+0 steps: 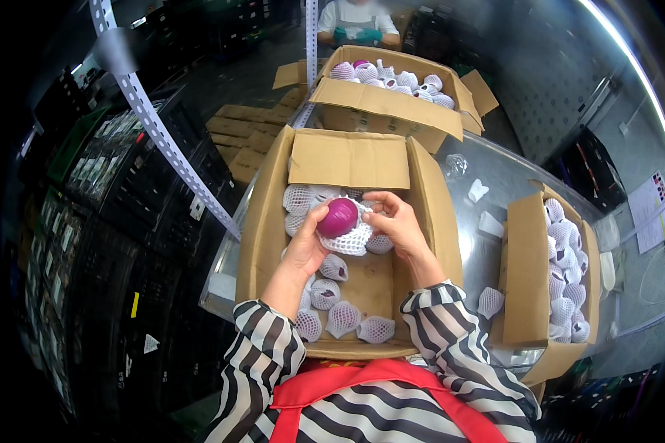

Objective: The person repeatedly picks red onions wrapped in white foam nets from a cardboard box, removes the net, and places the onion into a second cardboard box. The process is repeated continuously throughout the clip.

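Observation:
Over an open cardboard box (pixel 257 238), my left hand (pixel 305 238) holds a shiny purple round fruit or vegetable, perhaps a red onion (pixel 338 217). A white foam net sleeve (pixel 346 243) covers its underside and right side. My right hand (pixel 396 224) pinches the sleeve's upper right edge between thumb and fingers. Inside the box beneath lie several netted pieces, among them one (pixel 343 319) near the front and another (pixel 376 329) to its right. Purple skin shows through their mesh. The box's far flap (pixel 349 160) is folded inward over part of the contents.
A second cardboard box (pixel 388 102) of netted pieces stands beyond, a third (pixel 521 277) at the right. Loose foam sleeves (pixel 491 224) lie on the metal table (pixel 465 194). A perforated metal post (pixel 160 133) rises at the left beside stacked black crates (pixel 111 310). A gloved person (pixel 357 27) stands at the back.

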Motion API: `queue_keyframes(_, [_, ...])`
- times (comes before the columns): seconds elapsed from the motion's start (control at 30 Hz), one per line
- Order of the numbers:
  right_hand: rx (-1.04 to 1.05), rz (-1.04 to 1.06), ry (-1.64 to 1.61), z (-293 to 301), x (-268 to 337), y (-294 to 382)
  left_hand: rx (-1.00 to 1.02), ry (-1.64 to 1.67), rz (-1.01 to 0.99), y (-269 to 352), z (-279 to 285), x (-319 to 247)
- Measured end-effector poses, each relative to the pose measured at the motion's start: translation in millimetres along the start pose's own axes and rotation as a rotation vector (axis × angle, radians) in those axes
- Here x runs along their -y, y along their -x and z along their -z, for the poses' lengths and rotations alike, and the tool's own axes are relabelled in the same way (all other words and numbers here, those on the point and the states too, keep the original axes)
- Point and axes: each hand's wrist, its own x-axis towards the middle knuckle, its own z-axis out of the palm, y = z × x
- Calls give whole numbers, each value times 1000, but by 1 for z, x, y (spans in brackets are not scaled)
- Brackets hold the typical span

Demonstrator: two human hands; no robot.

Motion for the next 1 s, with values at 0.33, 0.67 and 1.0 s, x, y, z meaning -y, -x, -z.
queue_keyframes(0.33, [-97, -99, -435, 20, -17, 2, -27, -697, -393, -3, -11, 9])
queue_keyframes(0.67, [17, 192, 293, -11, -18, 25, -223, -1211, -736, -12, -13, 14])
queue_keyframes(1.0, [-29, 421, 577, 14, 1, 105, 343, -742, -142, 11, -34, 43])
